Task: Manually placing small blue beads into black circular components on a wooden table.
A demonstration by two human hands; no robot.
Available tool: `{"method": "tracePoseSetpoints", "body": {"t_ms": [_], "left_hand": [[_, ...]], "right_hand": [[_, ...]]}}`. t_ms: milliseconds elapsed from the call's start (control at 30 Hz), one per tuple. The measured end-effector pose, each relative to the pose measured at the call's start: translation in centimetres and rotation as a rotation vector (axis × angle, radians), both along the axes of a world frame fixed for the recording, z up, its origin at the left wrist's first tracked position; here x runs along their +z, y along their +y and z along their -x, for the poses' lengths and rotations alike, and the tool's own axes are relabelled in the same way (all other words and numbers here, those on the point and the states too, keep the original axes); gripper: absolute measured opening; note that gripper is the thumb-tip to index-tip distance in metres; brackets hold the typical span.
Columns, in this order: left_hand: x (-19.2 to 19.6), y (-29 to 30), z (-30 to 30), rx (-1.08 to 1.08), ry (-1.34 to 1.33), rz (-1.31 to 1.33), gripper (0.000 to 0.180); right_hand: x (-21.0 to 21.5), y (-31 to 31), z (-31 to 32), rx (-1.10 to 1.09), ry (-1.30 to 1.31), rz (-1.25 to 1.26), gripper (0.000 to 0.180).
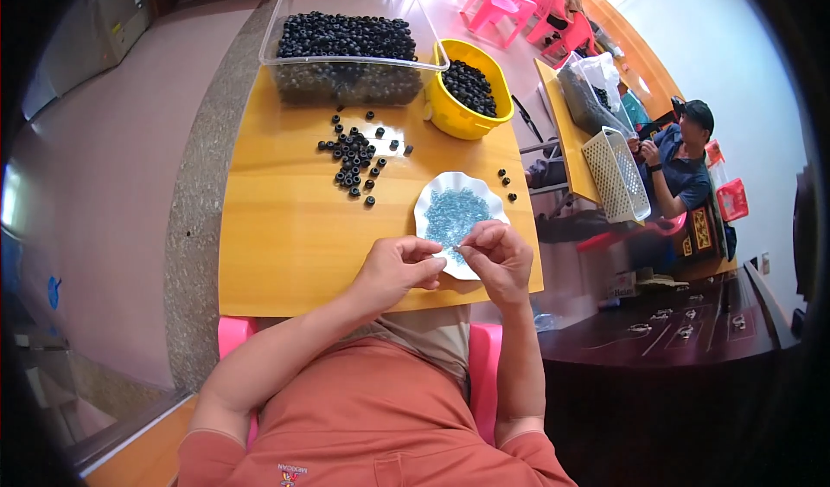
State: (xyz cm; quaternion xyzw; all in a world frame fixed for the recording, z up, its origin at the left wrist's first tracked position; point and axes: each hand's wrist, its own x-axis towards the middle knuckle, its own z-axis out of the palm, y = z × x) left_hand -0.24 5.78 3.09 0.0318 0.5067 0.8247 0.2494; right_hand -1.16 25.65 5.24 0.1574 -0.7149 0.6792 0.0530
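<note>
My left hand [398, 271] and my right hand [499, 258] meet fingertip to fingertip over the near edge of a white scalloped plate [430, 200] that holds a heap of small blue parts [454, 213]. Both hands pinch something tiny between their fingers; it is too small to make out. A loose scatter of small black rings [353, 160] lies on the wooden table [285, 236] beyond my left hand. Three more black rings [507, 184] sit just right of the plate.
A clear plastic bin [350, 46] full of black rings stands at the table's far edge, with a yellow bowl [467, 89] of the same rings beside it. Another person [679, 163] sits at a neighbouring table to the right with a white basket [618, 176]. Pink chairs [519, 3] stand behind.
</note>
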Motion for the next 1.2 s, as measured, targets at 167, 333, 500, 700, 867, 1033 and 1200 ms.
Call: {"method": "tracePoseSetpoints", "body": {"t_ms": [167,333,500,700,867,1033,1200], "left_hand": [[-0.1,1.2,1.5,-0.063,0.061,0.0,0.027],[-0.4,2.2,1.7,-0.044,0.139,0.099,0.023],[-0.7,3.0,1.9,0.05,0.276,0.188,0.014],[-0.2,3.9,2.1,0.088,0.292,0.234,0.015],[0.0,4.3,1.8,0.178,0.389,0.319,0.016],[0.7,4.5,1.7,0.237,0.552,0.468,0.016],[1.1,4.7,1.6,0.259,0.633,0.522,0.015]], "right_hand": [[0.6,-0.1,-0.5,0.008,0.083,-0.118,0.021],[0.3,0.7,-0.1,0.009,0.09,-0.154,0.021],[-0.5,1.5,0.3,0.031,0.01,-0.047,0.017],[-0.4,2.2,0.4,0.032,-0.118,-0.022,0.006],[-0.8,2.5,0.2,0.064,-0.324,-0.132,0.021],[-1.0,2.4,0.1,0.03,-0.3,-0.105,0.022],[-1.0,1.8,-0.3,-0.074,-0.19,-0.205,0.022]]}}
